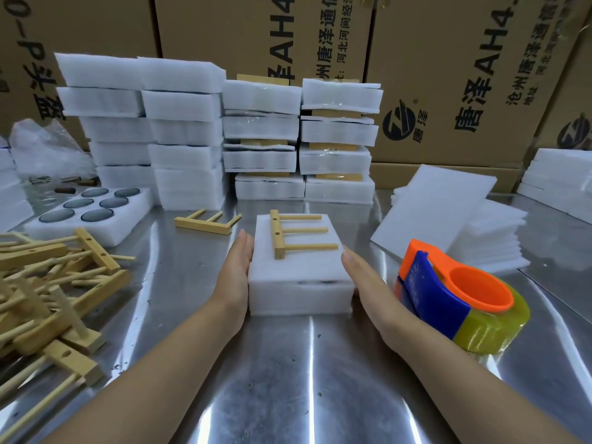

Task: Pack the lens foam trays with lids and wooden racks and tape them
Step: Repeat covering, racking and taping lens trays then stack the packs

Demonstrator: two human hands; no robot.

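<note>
Two flat hands bracket the lidded foam tray (298, 293), mid table (288, 379): left hand (238, 267) & right hand (358, 277), fingers straight, pressed to its long sides, nothing curled round it. On top lies the wooden rack (288, 233), loose. Foam prob. light, soft, dents easily; rack could slide if tilted, so hold side walls, keep level.

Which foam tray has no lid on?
The foam tray at left behind the loose rack pile: six dark lenses show in its wells; the others are covered.
</note>
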